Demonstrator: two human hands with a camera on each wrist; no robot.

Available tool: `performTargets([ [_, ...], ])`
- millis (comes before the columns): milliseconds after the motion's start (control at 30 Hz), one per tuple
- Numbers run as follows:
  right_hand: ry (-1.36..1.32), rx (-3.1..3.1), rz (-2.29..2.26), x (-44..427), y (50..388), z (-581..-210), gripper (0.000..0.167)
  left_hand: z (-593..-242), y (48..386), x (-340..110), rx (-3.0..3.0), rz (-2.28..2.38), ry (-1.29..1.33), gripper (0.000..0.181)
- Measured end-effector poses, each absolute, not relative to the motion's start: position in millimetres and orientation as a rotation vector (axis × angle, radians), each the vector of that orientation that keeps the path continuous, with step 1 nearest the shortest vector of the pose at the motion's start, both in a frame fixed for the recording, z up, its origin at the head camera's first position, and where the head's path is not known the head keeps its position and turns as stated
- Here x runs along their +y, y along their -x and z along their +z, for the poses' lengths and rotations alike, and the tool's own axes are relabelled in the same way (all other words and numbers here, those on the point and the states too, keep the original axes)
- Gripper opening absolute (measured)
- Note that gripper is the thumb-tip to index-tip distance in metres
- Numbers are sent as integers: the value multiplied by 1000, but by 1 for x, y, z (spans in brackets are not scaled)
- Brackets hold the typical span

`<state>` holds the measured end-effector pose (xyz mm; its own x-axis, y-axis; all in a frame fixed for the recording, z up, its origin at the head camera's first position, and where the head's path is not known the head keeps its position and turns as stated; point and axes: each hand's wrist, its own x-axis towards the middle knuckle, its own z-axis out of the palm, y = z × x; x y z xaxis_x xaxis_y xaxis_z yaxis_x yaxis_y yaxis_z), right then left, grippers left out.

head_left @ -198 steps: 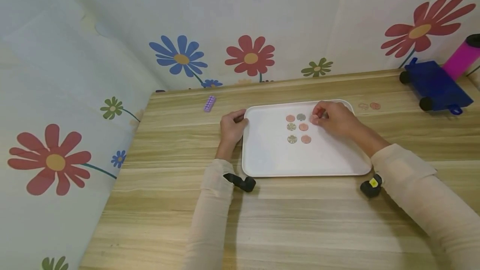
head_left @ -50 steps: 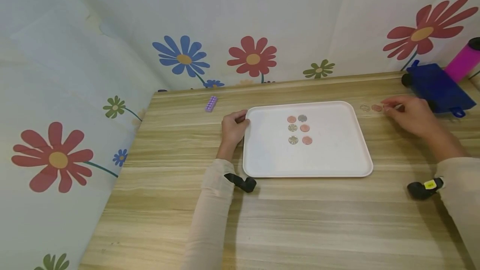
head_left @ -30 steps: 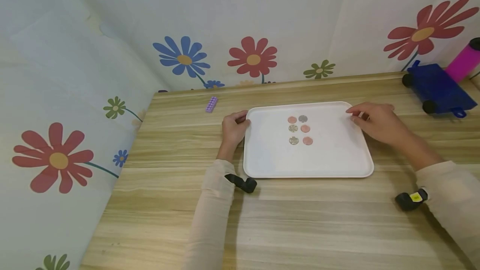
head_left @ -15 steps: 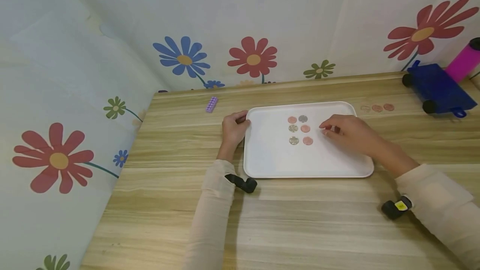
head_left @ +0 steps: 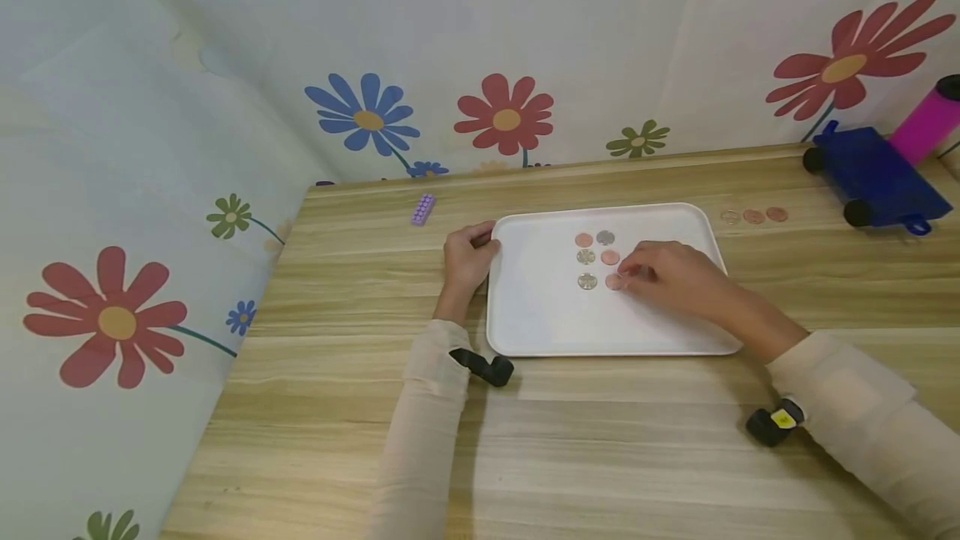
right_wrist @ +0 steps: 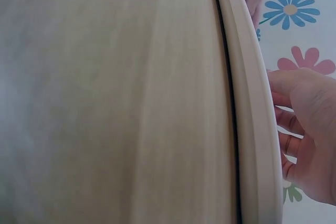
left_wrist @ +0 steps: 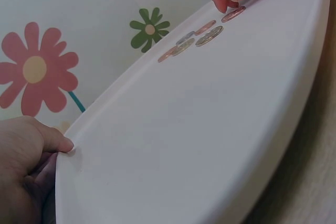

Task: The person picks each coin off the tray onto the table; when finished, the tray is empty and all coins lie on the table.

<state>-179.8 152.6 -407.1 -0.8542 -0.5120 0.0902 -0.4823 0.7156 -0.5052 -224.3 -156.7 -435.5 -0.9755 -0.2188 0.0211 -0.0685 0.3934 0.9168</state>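
My left hand [head_left: 468,258] grips the left edge of a white tray [head_left: 540,315], the thumb on its rim, as the left wrist view also shows. Six or so coins lie flat on the tray: copper-coloured and silvery ones in two columns. My right hand [head_left: 675,277] is over the tray, its bent fingertips at the lower right copper coin [head_left: 613,282]. In the left wrist view this coin [left_wrist: 233,14] lies flat just under the right fingertips. The right wrist view shows my right hand [right_wrist: 310,129] beyond the tray rim; its coins are hidden there.
Three coins [head_left: 753,216] lie in a row on the wooden table right of the tray. Beyond them stands a blue toy cart [head_left: 873,173] with black wheels, beside a pink cylinder [head_left: 926,123]. A purple toy brick [head_left: 423,209] lies at the back left, before a flowered wall covering.
My right hand set a copper coin in the table row, now three coins instead of two. Then it moved left, back over the tray to the lower right coin. My left hand stayed put.
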Motion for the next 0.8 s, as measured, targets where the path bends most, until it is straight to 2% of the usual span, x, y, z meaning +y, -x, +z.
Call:
performTargets([
  [800, 857, 2741, -860, 143, 176, -409, 4, -435, 223, -156, -2497, -1642, -254, 33],
])
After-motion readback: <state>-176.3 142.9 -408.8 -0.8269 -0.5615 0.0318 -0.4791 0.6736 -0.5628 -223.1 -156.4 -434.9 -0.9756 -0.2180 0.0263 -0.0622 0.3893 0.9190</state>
